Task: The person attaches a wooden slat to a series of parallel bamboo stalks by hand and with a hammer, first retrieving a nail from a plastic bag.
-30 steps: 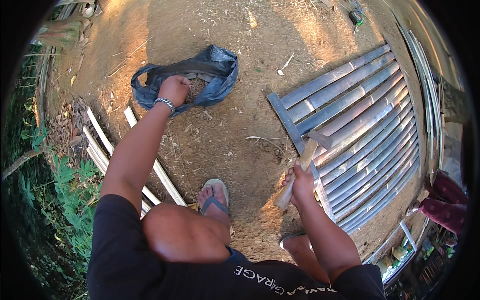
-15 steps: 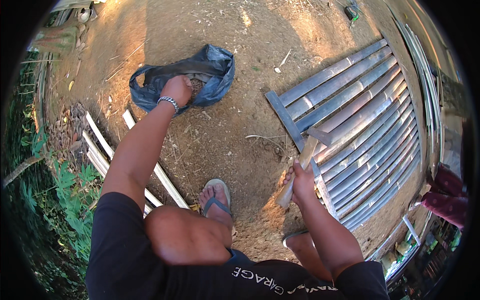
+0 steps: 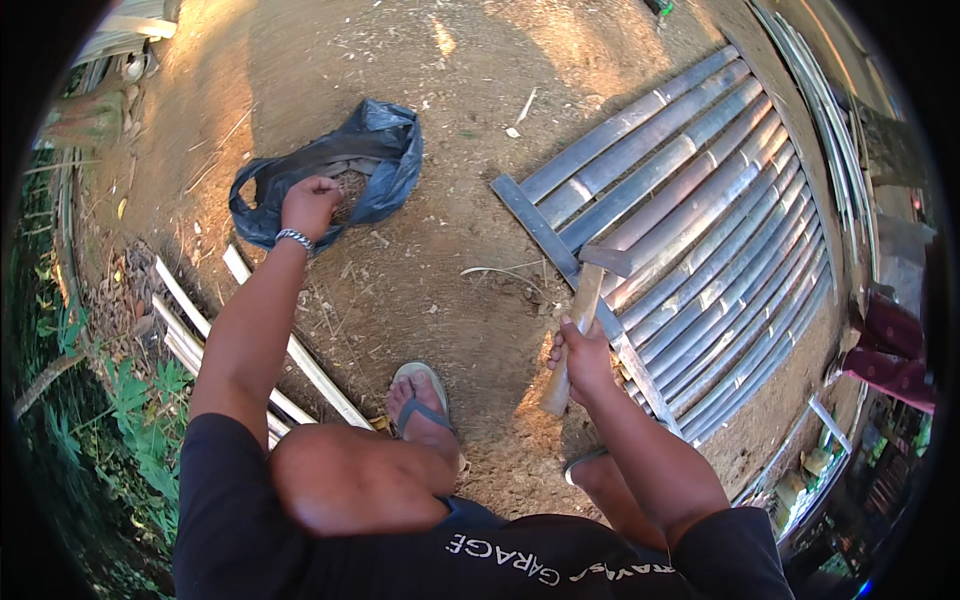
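A dark plastic bag (image 3: 398, 178) is sitting open on the bare soil (image 3: 430, 300), ahead and to the left of a person working outdoors, its crumpled walls bulging around a wide mouth. Inside, a heap of thin brownish pieces (image 3: 352, 190) is showing on the right-hand side, too small to identify surely, while greyish folds are lying just behind it and shadow is hiding the rest.

The person's left hand (image 3: 310, 208), a chain bracelet (image 3: 295, 238) circling its wrist, is hovering at the near edge of the mouth, fingers curling in and thumb drawing close to them; whether anything is pinched there cannot be told. Well apart from it, the right hand (image 3: 583, 360) is clamping the wooden handle of a hammer-like tool (image 3: 588, 290), whose dark head is pointing right, over the near rail of a slatted bamboo panel (image 3: 690, 215). Whether the head is touching the panel is unclear.

The panel is lying on the soil to the right, its slats running side by side. Pale split strips (image 3: 318, 372) are resting on the left, near a sandalled foot (image 3: 425, 400), with green plants (image 3: 140, 430) growing beyond. More long poles (image 3: 822, 130) are lying past the panel.
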Tool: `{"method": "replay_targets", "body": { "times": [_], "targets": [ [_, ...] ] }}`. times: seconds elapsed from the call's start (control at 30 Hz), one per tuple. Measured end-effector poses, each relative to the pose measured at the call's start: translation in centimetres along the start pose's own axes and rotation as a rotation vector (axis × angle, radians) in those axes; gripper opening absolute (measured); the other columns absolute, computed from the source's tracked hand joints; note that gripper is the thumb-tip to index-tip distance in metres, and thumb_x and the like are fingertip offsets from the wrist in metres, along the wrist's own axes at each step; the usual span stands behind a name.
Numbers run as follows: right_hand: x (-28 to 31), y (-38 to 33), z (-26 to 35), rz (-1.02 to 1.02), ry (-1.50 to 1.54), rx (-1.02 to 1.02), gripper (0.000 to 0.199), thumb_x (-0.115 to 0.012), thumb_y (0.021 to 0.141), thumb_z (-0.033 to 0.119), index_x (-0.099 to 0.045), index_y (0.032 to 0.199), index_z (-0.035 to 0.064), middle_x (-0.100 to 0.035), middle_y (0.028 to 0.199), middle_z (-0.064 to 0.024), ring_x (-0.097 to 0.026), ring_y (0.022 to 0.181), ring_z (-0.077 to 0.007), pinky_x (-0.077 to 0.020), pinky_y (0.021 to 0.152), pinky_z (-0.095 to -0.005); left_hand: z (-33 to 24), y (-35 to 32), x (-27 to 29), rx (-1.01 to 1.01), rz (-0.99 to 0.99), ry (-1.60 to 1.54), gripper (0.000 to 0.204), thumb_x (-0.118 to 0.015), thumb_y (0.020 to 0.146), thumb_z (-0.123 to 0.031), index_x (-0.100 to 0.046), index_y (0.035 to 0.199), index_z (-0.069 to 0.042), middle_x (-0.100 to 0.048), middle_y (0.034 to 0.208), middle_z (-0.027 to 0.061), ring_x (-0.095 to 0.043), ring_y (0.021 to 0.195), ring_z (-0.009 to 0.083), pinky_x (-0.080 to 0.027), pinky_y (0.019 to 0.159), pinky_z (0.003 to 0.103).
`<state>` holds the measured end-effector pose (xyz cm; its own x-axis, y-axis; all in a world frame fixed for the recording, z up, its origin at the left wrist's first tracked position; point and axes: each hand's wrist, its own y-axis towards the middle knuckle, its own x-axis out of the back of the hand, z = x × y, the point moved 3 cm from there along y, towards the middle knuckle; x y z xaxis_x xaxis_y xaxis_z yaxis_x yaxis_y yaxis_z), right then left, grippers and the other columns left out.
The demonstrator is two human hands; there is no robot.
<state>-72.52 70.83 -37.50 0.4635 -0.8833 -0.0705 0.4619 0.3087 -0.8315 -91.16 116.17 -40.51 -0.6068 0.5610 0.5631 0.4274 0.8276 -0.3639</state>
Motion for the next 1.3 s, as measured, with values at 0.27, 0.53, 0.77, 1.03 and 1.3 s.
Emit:
{"method": "replay_targets", "body": {
  "times": [0.27, 0.53, 0.77, 1.03, 1.3],
  "targets": [
    [0.3, 0.3, 0.1, 0.026, -0.031, 0.013, 0.027, -0.062, 0.102, 0.021, -0.040, 0.111, 0.0086, -0.053, 0.079, -0.0056, -0.053, 0.058, -0.0156, -0.0494, 0.051, -0.0323, 1.7, 1.0, 1.3, 0.005, -0.131, -0.136, 0.015, -0.073, 0.089, -0.011, -0.070, 0.101, -0.004, -0.069, 0.082, 0.0003, -0.061, 0.065, 0.0062, -0.043, 0.054, 0.022],
    [3.1, -0.2, 0.4, -0.029, -0.232, 0.036, 0.032, -0.062, 0.102, 0.023, -0.041, 0.120, 0.0051, -0.054, 0.080, -0.0057, -0.055, 0.060, -0.0140, -0.0526, 0.053, -0.0316, -9.9, -4.4, -3.4, -0.423, -0.052, -0.179, 0.016, -0.073, 0.093, -0.015, -0.071, 0.102, -0.001, -0.072, 0.093, 0.0032, -0.067, 0.086, 0.0103, -0.054, 0.077, 0.027],
    [4.0, -0.6, 1.0, -0.042, -0.348, 0.042, 0.035, -0.062, 0.103, 0.024, -0.042, 0.121, 0.0017, -0.056, 0.081, -0.0070, -0.058, 0.061, -0.0146, -0.0546, 0.054, -0.0324, -14.7, -11.6, -16.4, -0.462, 0.426, -0.048, 0.009, -0.075, 0.091, -0.012, -0.074, 0.096, -0.005, -0.074, 0.094, 0.0064, -0.067, 0.090, 0.0126, -0.053, 0.079, 0.029],
    [4.7, 0.2, -1.0, -0.009, -0.335, 0.064, 0.037, -0.064, 0.101, 0.025, -0.044, 0.122, 0.0014, -0.058, 0.078, -0.0075, -0.060, 0.060, -0.0139, -0.0541, 0.054, -0.0317, -11.7, -14.2, -25.4, -0.696, 0.124, 0.027, 0.008, -0.077, 0.085, -0.014, -0.072, 0.086, -0.008, -0.072, 0.096, 0.0076, -0.063, 0.102, 0.0290, -0.048, 0.093, 0.043],
    [4.8, 0.9, -1.1, -0.001, -0.353, 0.056, 0.036, -0.065, 0.100, 0.025, -0.045, 0.120, 0.0030, -0.057, 0.074, -0.0057, -0.059, 0.058, -0.0144, -0.0526, 0.052, -0.0326, -10.8, -14.4, -26.9, -0.845, 0.021, 0.160, 0.007, -0.073, 0.088, -0.019, -0.070, 0.088, -0.012, -0.072, 0.112, 0.0005, -0.056, 0.123, 0.0286, -0.033, 0.112, 0.053]
  ]
}}
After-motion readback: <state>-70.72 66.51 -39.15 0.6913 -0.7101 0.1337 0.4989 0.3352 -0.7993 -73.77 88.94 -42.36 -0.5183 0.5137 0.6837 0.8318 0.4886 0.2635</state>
